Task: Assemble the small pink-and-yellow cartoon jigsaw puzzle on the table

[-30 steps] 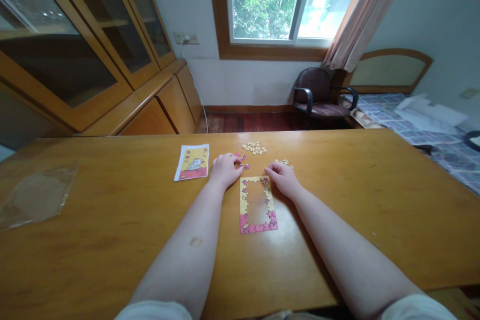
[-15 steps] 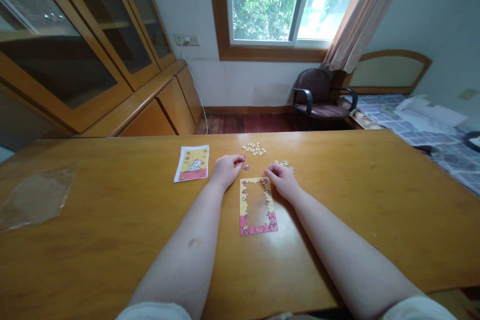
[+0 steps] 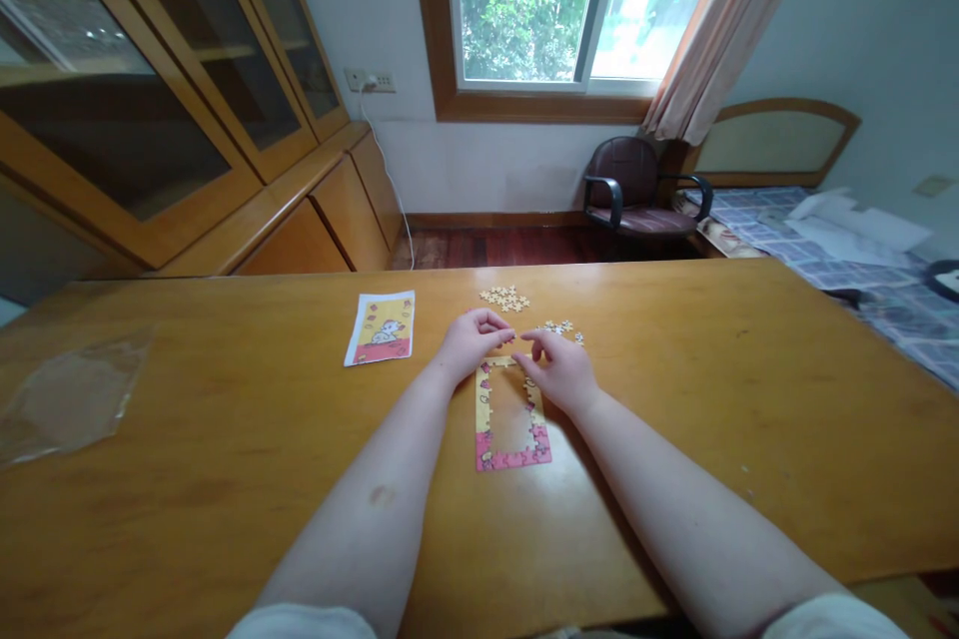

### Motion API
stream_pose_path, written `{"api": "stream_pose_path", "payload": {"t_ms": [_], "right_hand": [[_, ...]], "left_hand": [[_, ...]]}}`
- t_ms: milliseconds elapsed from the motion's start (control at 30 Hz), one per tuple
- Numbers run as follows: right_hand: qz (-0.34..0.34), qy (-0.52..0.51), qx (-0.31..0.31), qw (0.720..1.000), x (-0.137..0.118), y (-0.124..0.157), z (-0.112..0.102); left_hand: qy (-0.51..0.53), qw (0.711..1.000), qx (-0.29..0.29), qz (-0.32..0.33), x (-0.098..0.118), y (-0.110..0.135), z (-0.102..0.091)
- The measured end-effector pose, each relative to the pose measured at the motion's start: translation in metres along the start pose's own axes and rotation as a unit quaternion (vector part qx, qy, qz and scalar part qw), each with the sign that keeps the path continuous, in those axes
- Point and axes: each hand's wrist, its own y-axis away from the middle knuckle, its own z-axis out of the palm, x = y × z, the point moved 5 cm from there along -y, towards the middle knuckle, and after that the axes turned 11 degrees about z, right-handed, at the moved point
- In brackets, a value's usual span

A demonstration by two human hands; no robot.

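Over glossy brown wooden tabletop [image 3: 300, 499], pinching small pink-and-dark jigsaw piece [image 3: 510, 338] in left hand [image 3: 472, 339], with right hand [image 3: 561, 371] parted at fingertips; probably light, stiff card, best held edgewise.

Toward the middle of the surface's [image 3: 262, 479] far edge, a small puzzle piece [image 3: 511, 337] is being mostly hidden by the left grip [image 3: 471, 343], its print being too small to be read. The puzzle frame's [image 3: 483, 414] far right corner is being covered by the right grip [image 3: 560, 371]. Near the surface's left edge, the plastic bag [image 3: 75, 394] is being cut off by the picture's side.
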Motion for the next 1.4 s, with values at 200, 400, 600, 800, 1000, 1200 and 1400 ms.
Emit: {"api": "stream_pose_path", "payload": {"t_ms": [200, 400, 600, 800, 1000, 1200, 1400], "right_hand": [[-0.008, 0.009, 0.023, 1.000, -0.002, 0.001, -0.002], [-0.021, 0.000, 0.033, 0.999, -0.002, 0.000, -0.002], [-0.060, 0.019, -0.092, 0.994, -0.013, 0.012, -0.002], [-0.128, 0.090, -0.216, 0.964, -0.029, 0.032, 0.000], [-0.166, 0.135, -0.299, 0.930, -0.038, 0.044, 0.007], [-0.162, 0.171, -0.325, 0.916, -0.043, 0.048, 0.007], [-0.159, 0.198, -0.347, 0.903, -0.045, 0.050, 0.009]], "left_hand": [[0.050, 0.998, -0.014, -0.026, -0.001, 0.004, 0.016], [0.005, 1.000, -0.001, -0.003, 0.003, 0.008, 0.015], [-0.150, 0.970, 0.163, 0.098, 0.084, 0.026, -0.031], [-0.370, 0.905, 0.004, 0.210, 0.095, 0.063, -0.042], [-0.438, 0.851, -0.211, 0.197, 0.042, 0.095, -0.028], [-0.456, 0.836, -0.269, 0.145, 0.038, 0.095, -0.017], [-0.460, 0.820, -0.304, 0.151, 0.040, 0.099, -0.004]]}}
